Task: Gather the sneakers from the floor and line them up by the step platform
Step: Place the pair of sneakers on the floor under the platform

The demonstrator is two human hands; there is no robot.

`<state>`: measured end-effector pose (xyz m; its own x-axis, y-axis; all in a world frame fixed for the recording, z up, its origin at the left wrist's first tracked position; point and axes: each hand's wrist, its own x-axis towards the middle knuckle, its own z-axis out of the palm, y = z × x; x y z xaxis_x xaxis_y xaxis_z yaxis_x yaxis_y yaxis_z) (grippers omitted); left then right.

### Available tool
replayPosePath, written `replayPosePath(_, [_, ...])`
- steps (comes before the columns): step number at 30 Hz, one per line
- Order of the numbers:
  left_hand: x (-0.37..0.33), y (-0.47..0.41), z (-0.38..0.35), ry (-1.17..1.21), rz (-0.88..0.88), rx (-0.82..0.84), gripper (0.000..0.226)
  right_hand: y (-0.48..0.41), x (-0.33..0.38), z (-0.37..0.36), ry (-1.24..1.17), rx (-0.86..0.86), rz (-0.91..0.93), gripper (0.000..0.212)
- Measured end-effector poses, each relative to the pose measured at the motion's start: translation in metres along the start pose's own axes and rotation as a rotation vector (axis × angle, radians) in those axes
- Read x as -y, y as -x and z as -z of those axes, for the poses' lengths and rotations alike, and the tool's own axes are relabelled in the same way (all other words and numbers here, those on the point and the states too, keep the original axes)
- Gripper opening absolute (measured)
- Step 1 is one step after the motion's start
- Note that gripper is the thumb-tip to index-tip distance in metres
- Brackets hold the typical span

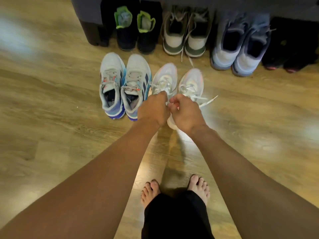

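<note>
A pale white sneaker pair with orange trim stands on the wood floor, its left shoe (164, 78) and right shoe (191, 81) side by side. My left hand (152, 109) grips the heel collar of the left one, and my right hand (184, 112) grips the heel of the right one; both heels are hidden under my fists. Just left of them sits a grey and blue sneaker pair (120, 87). Behind, the dark step platform (89, 12) runs along the top, with several pairs lined against it.
Along the platform stand black shoes with green socks (136, 31), a grey-green pair (184, 35), a light blue pair (240, 49) and a black pair (290, 49). Loose white laces (207, 100) trail right. My bare feet (176, 190) are near the bottom.
</note>
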<state>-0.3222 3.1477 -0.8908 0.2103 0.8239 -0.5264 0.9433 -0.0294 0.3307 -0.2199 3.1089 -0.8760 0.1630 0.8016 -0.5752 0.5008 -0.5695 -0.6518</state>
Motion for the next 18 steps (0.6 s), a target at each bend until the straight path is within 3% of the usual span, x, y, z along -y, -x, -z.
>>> replayPosePath(5, [-0.048,0.052,0.116,0.242,-0.082,-0.184,0.023,0.057,0.084,0.09,-0.225,-0.096,0.104,0.014])
replayPosePath(13, [-0.189,0.179,0.39,0.265,-0.348,-0.455,0.013,0.214,0.27,0.322,-0.026,-0.357,0.402,0.02])
replayPosePath(18, [-0.298,0.297,0.528,0.281,-0.645,-0.544,0.012,0.363,0.359,0.439,0.092,-0.545,0.515,0.02])
